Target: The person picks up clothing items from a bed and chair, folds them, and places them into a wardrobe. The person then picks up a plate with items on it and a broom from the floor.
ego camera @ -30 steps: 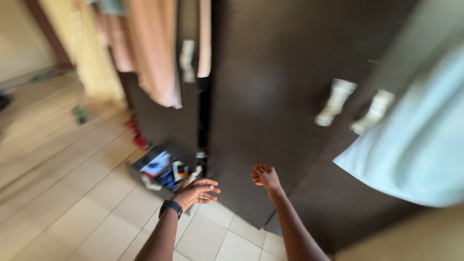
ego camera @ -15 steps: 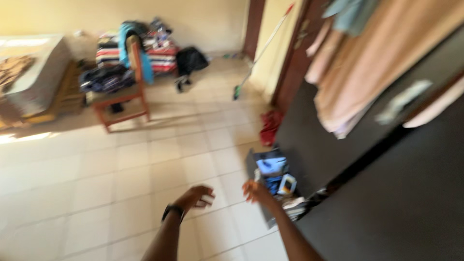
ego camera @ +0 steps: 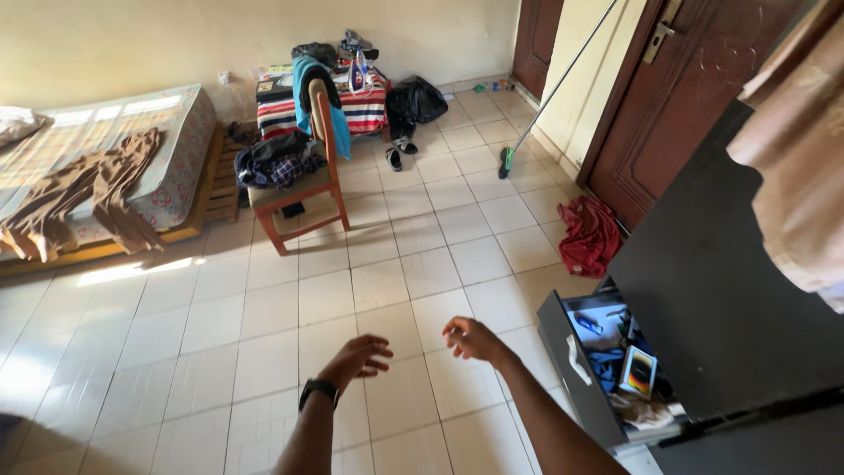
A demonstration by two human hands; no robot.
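Since the earlier frame the view has swung further from the dark wardrobe (ego camera: 730, 299) toward the room, so the wooden chair (ego camera: 299, 189) heaped with clothes and the bed (ego camera: 97, 158) now show sharply. Both hands remain low over the tiled floor (ego camera: 220, 325).

The left hand (ego camera: 359, 359), with a black watch (ego camera: 317, 390) on its wrist, hangs palm down with fingers loosely spread and holds nothing. The right hand (ego camera: 470, 339) is likewise empty, its fingers slack and a little curled. Neither touches anything (they are near each other, but apart).

The nearest thing is the open drawer (ego camera: 563, 339) at the wardrobe's foot, to the right of the right hand and not touching it. Its long front panel, carrying a pale handle (ego camera: 576, 359), runs from upper left to lower right in the picture. It is pulled out toward the open floor, and a small box (ego camera: 638, 369) lies among the clutter inside.

As a judgement, this is a moment between grips. Reaching the drawer from here would call for a turn rightward and a stoop, with the right hand closest to the handle.
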